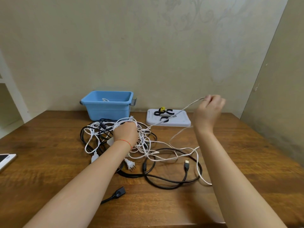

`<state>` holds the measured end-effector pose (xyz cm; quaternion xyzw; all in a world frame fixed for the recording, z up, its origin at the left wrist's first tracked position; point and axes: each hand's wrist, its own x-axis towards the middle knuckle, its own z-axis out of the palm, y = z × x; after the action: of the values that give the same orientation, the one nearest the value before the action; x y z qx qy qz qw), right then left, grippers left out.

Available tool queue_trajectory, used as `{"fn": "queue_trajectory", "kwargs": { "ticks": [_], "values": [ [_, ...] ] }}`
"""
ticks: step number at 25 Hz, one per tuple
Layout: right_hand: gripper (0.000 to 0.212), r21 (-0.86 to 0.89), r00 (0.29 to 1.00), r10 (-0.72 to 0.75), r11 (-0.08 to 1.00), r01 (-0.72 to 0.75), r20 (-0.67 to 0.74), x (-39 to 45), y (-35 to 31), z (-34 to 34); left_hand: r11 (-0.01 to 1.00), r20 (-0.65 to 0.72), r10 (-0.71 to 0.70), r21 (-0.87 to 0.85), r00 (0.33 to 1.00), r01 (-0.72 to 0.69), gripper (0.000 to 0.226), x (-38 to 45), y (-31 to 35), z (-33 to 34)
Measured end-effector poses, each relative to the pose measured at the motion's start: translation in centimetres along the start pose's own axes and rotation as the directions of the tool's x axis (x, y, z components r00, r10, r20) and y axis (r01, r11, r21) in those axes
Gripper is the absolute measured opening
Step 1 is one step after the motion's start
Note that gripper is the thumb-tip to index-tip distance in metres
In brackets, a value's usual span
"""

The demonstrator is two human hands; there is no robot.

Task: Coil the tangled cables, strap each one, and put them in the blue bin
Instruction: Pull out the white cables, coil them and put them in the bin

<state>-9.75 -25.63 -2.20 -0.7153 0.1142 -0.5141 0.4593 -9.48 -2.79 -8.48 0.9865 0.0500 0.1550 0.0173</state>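
- Right hand (209,109), up at the right of the frame, pinches a white cable (179,112) between its fingertips and holds it raised off the desk (49,170); the strand slants down and to the left, across the white tray, into the heap.
- Left hand (125,134) sits at centre frame on top of the tangle (118,137), fingers curled down into the white loops and gripping them; a red thread circles that wrist.
- My read: this is the untangling stage for one white cable, one hand drawing it out, the other pinning the pile.
- Around the hands the tangle is plainly unsorted: white strands knotted with a black cable (164,180) that sprawls in wide loops toward the lower middle, a white plug (130,164), a USB plug (186,164) and a black socket end (117,192) lying loose.
- Nothing on the desk is coiled or strapped.
- The white tray (181,120), right of centre at the back, carries several black straps (169,111) and a small yellow item, all unused.
- Blue bin (107,106) stands at the back, left of the tray; a bit of something white shows inside, maybe one cable already in, too little visible to be sure.
- Early going, then: most of the coiling, strapping and binning looks to be ahead.
- A phone (6,159) lies at the left edge.
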Motion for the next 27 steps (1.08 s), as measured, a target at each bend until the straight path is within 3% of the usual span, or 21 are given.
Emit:
{"fn": "queue_trajectory", "kwargs": {
  "ticks": [2, 4, 6, 8, 9, 11, 14, 17, 19, 21, 22, 23, 25, 26, 27],
  "values": [
    [0.024, -0.293, 0.98, 0.052, 0.956, 0.007, 0.194, -0.5, 0.3, 0.1, 0.999, -0.014, 0.034, -0.031, 0.999, -0.035, 0.017, 0.0, 0.4, 0.2],
    [0.03, -0.377, 0.889, 0.036, 0.913, 0.157, 0.456, -2.4, -0.2, 0.7, 0.995, -0.028, 0.07, -0.066, 0.997, -0.072, 0.021, -0.3, 1.0, 0.1],
    [0.028, -0.218, 0.704, -0.021, 0.944, 0.248, 0.71, -4.8, -1.1, 1.6, 0.988, -0.046, 0.131, -0.079, 0.99, -0.134, 0.025, -0.9, 1.4, -0.1],
    [0.024, -0.064, 0.489, -0.051, 0.974, 0.216, 0.871, -7.1, -1.6, 2.4, 0.978, -0.054, 0.189, -0.074, 0.981, -0.193, 0.023, -1.6, 1.4, -0.2],
    [0.021, -0.039, 0.408, -0.051, 0.977, 0.21, 0.912, -8.0, -1.7, 2.8, 0.976, -0.05, 0.201, -0.076, 0.978, -0.205, 0.022, -1.9, 1.1, -0.1],
    [0.021, -0.063, 0.32, -0.046, 0.945, 0.322, 0.946, -8.8, -1.3, 3.7, 0.975, -0.031, 0.203, -0.088, 0.979, -0.205, 0.022, -2.1, 0.5, 0.1],
    [0.03, -0.144, 0.297, -0.042, 0.806, 0.574, 0.954, -9.0, -0.9, 4.1, 0.975, -0.032, 0.196, -0.102, 0.98, -0.198, 0.029, -2.1, 0.0, 0.6],
    [0.023, -0.144, 0.281, -0.034, 0.795, 0.589, 0.959, -9.0, -0.8, 4.2, 0.977, -0.026, 0.195, -0.088, 0.981, -0.196, 0.027, -1.8, 0.2, 0.9],
    [0.004, -0.156, 0.193, 0.051, 0.798, 0.582, 0.98, -8.7, -0.9, 3.8, 0.976, -0.024, 0.204, -0.073, 0.979, -0.206, 0.027, -1.8, 0.4, 0.9],
    [0.02, -0.118, 0.133, 0.054, 0.837, 0.535, 0.99, -8.1, -1.4, 3.3, 0.975, -0.013, 0.212, -0.067, 0.977, -0.213, 0.024, -1.8, 0.6, 0.7],
    [0.022, -0.069, 0.193, -0.019, 0.896, 0.439, 0.981, -7.9, -2.1, 3.0, 0.975, -0.004, 0.208, -0.074, 0.978, -0.208, 0.022, -1.8, 0.7, 0.7],
    [0.021, 0.013, 0.355, -0.112, 0.963, 0.269, 0.928, -7.4, -2.8, 2.6, 0.977, 0.0, 0.199, -0.079, 0.98, -0.198, 0.021, -1.6, 0.7, 0.7],
    [0.02, 0.286, 0.785, -0.135, 0.957, -0.055, 0.604, -5.2, -4.5, 1.8, 0.985, 0.004, 0.155, -0.077, 0.988, -0.155, 0.02, -1.3, 0.5, 1.1],
    [0.021, 0.365, 0.89, -0.098, 0.927, -0.081, 0.446, -3.9, -5.0, 1.4, 0.99, 0.008, 0.122, -0.079, 0.993, -0.121, 0.02, -1.2, 0.3, 1.1],
    [0.023, 0.344, 0.933, -0.067, 0.937, -0.064, 0.354, -2.8, -5.3, 1.1, 0.993, 0.009, 0.088, -0.081, 0.996, -0.087, 0.02, -1.1, 0.2, 1.1]
  ]
}}
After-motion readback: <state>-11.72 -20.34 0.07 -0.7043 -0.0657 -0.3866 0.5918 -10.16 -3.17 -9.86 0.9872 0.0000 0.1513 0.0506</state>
